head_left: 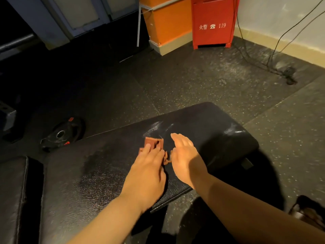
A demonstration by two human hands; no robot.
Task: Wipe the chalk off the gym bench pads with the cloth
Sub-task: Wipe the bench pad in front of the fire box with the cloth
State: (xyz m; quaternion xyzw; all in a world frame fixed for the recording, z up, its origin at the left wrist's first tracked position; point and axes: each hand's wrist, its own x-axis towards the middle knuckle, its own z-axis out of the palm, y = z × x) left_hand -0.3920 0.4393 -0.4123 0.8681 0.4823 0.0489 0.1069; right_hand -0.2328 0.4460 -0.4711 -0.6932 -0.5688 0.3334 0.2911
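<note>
A black padded gym bench pad (98,173) runs from the lower left toward the centre right, with pale chalk smears near its far end. A small reddish-brown cloth (153,142) lies crumpled on the pad. My left hand (149,166) lies flat on the cloth, straight fingers pressing it to the pad; most of the cloth is hidden under the hand. My right hand (184,154) hovers just right of the cloth with straight fingers and holds nothing. A second pad (12,191) sits at the far left.
A black weight plate (63,133) lies on the speckled rubber floor left of the bench. At the back stand a red fire box (212,23) and an orange column (168,23). Black cables (274,55) trail along the right wall. A shoe (307,212) shows at lower right.
</note>
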